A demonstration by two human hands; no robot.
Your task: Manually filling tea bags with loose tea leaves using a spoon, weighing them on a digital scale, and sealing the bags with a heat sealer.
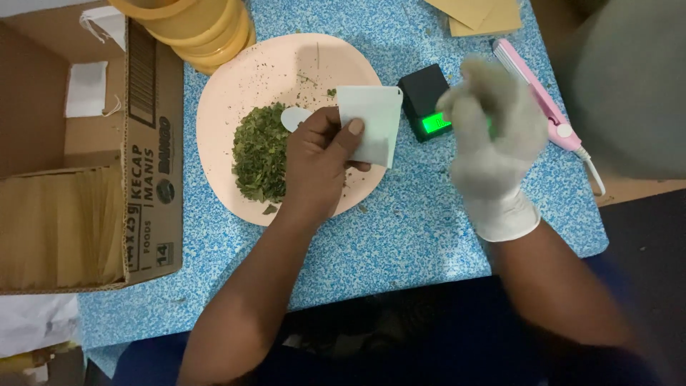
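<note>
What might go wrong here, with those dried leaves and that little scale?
The white sachet in the bare left hand sits over the plate's edge, so dried green leaves may spill onto the blue mat. The gloved right hand, blurred, might knock the small black scale.

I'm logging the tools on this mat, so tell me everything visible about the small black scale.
The small black scale is a squarish, plastic-looking block lying flat on the blue speckled mat, right of the pink plate. Its lit green display faces up, partly hidden by the gloved right hand above it; contact is unclear.
</note>
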